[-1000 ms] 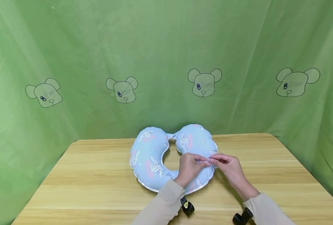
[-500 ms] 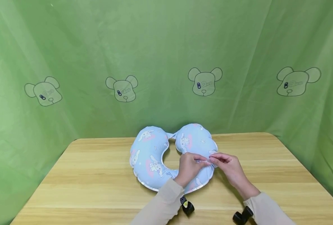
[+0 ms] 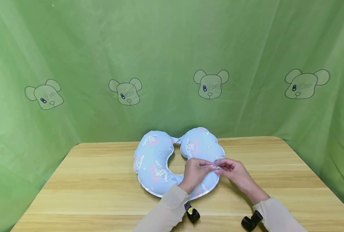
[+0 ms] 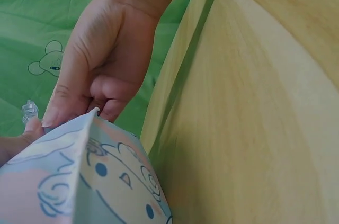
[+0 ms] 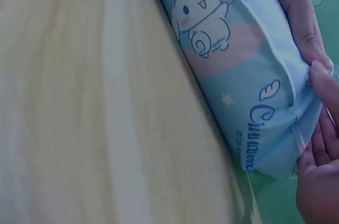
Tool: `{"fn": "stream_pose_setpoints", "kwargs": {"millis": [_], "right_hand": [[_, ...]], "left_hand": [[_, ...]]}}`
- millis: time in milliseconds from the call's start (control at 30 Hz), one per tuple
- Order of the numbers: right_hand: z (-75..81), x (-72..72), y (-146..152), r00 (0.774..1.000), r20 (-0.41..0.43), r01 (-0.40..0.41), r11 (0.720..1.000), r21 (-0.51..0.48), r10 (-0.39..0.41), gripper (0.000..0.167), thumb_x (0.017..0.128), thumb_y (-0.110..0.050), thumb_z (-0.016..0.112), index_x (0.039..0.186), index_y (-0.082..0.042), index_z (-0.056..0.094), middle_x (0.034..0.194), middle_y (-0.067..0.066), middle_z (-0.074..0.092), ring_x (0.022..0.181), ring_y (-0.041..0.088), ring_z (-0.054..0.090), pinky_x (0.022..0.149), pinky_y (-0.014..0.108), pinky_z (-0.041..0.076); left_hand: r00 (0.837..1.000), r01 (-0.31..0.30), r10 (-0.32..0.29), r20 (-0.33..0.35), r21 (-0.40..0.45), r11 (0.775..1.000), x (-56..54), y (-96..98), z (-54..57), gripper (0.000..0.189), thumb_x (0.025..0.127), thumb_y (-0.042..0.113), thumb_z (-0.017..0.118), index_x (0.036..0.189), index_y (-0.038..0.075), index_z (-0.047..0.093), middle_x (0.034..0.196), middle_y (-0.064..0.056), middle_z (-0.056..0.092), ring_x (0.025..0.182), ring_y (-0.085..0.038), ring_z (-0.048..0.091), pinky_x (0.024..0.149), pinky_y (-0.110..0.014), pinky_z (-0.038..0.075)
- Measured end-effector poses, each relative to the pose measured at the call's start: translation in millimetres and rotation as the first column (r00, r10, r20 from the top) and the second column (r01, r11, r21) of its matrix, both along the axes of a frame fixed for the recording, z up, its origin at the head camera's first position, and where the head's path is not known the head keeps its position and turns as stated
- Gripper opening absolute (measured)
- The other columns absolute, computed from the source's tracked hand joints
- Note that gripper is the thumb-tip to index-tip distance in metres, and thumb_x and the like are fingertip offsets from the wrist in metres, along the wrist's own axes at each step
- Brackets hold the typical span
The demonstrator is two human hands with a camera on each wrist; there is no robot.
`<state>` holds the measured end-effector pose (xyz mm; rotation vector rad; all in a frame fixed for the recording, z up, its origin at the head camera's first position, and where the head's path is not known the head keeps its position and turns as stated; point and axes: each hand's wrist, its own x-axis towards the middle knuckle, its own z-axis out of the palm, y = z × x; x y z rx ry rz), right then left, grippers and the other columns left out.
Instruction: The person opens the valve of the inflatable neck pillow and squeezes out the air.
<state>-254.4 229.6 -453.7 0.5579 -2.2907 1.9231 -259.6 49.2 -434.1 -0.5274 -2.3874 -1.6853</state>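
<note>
A light blue inflatable U-shaped neck pillow [image 3: 155, 154] with white dog-like cartoon figures lies on the table. Over its right arm my two hands meet. My left hand [image 3: 195, 172] pinches the pillow's surface between thumb and fingers beside a small clear plastic air valve [image 4: 30, 111]. From the right, the fingertips of my right hand [image 3: 238, 173] are at the valve and appear to pinch it. In the right wrist view, the valve shows only at the frame edge beside both thumbs. The fingers hide most of it in the head view.
The wooden table [image 3: 82, 180] bears the pillow near its far edge. Behind and at the sides hangs a green curtain [image 3: 160, 42] with printed bear heads. A strap joins the pillow's two ends. Black wrist cameras sit under both sleeves.
My right fingers have shifted slightly at the valve and spread a little, with the thumb lower than before. My left hand and the pillow stay nearly in place.
</note>
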Motion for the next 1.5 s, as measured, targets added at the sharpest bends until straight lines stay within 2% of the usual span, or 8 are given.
{"fn": "stream_pose_setpoints", "kwargs": {"millis": [133,333,400,500,700,933,1267,1500], "right_hand": [[1.2,1.2,-2,0.997,-0.054,0.067,0.994,0.085,-0.063,0.020,0.081,-0.004,0.071,0.098,0.006,0.066,0.097,-0.002,0.068,0.085,0.004,0.061,0.074,0.017,0.051],[3.7,4.3,-7,0.979,-0.145,0.173,0.965,0.198,-0.146,0.013,0.081,-0.005,0.072,0.090,0.003,0.071,0.091,0.009,0.072,0.080,0.001,0.061,0.069,0.019,0.051],[4.0,4.9,-7,0.976,-0.155,0.181,0.961,0.211,-0.150,0.011,0.080,-0.005,0.072,0.089,0.002,0.072,0.090,0.011,0.072,0.080,0.000,0.061,0.068,0.019,0.051],[4.0,5.2,-6,0.976,-0.164,0.179,0.959,0.220,-0.145,0.009,0.079,-0.003,0.073,0.087,0.001,0.072,0.087,0.005,0.072,0.080,0.000,0.060,0.067,0.019,0.051],[4.8,5.7,-7,0.983,-0.163,0.125,0.968,0.219,-0.091,0.005,0.079,0.002,0.071,0.084,0.002,0.072,0.080,-0.005,0.070,0.073,0.003,0.059,0.062,0.020,0.050],[2.8,5.1,-8,0.988,-0.142,0.077,0.983,0.167,-0.053,0.007,0.077,0.005,0.072,0.083,0.007,0.071,0.081,0.002,0.071,0.073,0.002,0.061,0.063,0.018,0.052],[-4.1,2.3,-5,0.990,-0.142,0.033,0.991,0.131,-0.014,0.009,0.076,0.004,0.072,0.084,0.009,0.070,0.083,-0.004,0.070,0.076,0.002,0.062,0.066,0.017,0.052],[-5.3,3.0,-5,0.995,-0.104,0.026,0.989,0.143,-0.012,0.012,0.077,0.003,0.072,0.086,0.010,0.069,0.086,-0.004,0.070,0.078,0.001,0.061,0.068,0.018,0.052]], "left_hand": [[1.000,0.020,-0.020,0.018,0.004,1.000,-0.4,-0.4,-0.9,0.010,0.079,0.021,0.076,0.082,0.011,0.077,0.080,0.005,0.073,0.077,0.003,0.061,0.072,-0.014,0.047],[0.996,-0.012,0.002,-0.084,-0.112,0.994,-0.2,-2.6,-1.2,0.012,0.080,0.022,0.075,0.083,0.012,0.077,0.081,0.004,0.073,0.076,0.003,0.062,0.069,-0.013,0.047],[0.994,-0.031,0.014,-0.112,-0.147,0.989,0.5,-3.3,-1.1,0.010,0.080,0.022,0.075,0.083,0.012,0.078,0.080,0.005,0.073,0.074,0.003,0.062,0.066,-0.012,0.046],[0.990,-0.039,0.014,-0.137,-0.179,0.983,2.5,-4.9,0.2,0.009,0.080,0.020,0.075,0.082,0.012,0.078,0.079,0.004,0.073,0.073,0.003,0.062,0.065,-0.011,0.046],[0.983,-0.039,-0.003,-0.183,-0.224,0.974,3.5,-11.0,-1.6,0.007,0.079,0.020,0.076,0.081,0.013,0.078,0.077,0.006,0.073,0.072,0.004,0.061,0.064,-0.010,0.046],[0.988,-0.033,0.002,-0.156,-0.197,0.980,1.0,-13.9,-5.9,0.006,0.076,0.018,0.078,0.077,0.012,0.078,0.074,0.005,0.072,0.067,0.006,0.059,0.060,-0.010,0.045],[0.993,-0.017,-0.005,-0.121,-0.176,0.984,-2.5,-13.1,-12.9,0.005,0.075,0.018,0.079,0.077,0.013,0.078,0.074,0.006,0.072,0.070,0.005,0.060,0.063,-0.011,0.046],[1.000,0.018,-0.021,-0.020,-0.133,0.991,-3.7,-15.1,-15.8,0.004,0.075,0.017,0.079,0.076,0.013,0.078,0.074,0.006,0.072,0.073,0.004,0.059,0.065,-0.013,0.046]]}}
